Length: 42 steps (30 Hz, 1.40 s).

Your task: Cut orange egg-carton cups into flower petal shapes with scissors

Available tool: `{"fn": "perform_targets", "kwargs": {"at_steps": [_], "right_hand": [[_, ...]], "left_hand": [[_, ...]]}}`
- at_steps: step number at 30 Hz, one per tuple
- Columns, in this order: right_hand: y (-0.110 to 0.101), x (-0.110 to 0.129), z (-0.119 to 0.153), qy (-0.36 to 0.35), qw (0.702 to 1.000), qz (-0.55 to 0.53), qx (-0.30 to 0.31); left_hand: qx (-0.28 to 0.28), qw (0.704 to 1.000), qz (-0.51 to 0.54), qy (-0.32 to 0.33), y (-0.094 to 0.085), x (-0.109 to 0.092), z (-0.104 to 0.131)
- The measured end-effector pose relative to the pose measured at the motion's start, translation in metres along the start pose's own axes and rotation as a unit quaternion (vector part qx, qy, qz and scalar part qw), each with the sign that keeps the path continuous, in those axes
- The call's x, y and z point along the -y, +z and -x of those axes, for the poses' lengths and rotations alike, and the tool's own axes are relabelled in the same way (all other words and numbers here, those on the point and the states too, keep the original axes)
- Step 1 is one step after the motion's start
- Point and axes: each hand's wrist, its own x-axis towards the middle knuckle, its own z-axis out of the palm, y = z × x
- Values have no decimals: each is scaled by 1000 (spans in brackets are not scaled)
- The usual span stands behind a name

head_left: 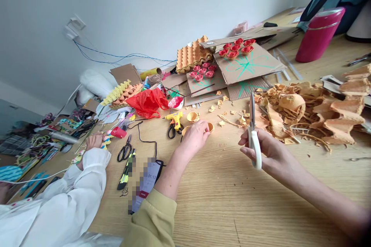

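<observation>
1. Right hand: grip closed around white-handled, metal-bladed scissors over the tabletop; judged stiff, best held by the handles.
2. Left hand: grip pinching an orange, round, pulp-like cup toward the tabletop's far edge; judged light, fragile; hold rim lightly.

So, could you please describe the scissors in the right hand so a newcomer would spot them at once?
On the wooden table, find the torn orange carton heap at right. By its left end, the right hand holds the scissors tip-up. They are white-handled, unlike the black-handled pair lying farther left.
</observation>
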Motion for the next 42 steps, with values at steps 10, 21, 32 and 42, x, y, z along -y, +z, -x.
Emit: {"fn": "perform_targets", "kwargs": {"at_steps": [10,21,32,42], "right_hand": [[-1,2,-1,-3,1000,-2,-10],[-1,3,-1,-10,1000,0,-11],[-4,6,-2,-44,998,-3,-32],[0,5,0,-35,997,-66,7]], "left_hand": [[-20,999,4,26,5,2,1],[-49,970,239,-9,7,-21,20],[93,743,659,-71,9,-38,38],[128,625,766,-77,26,-47,38]]}}
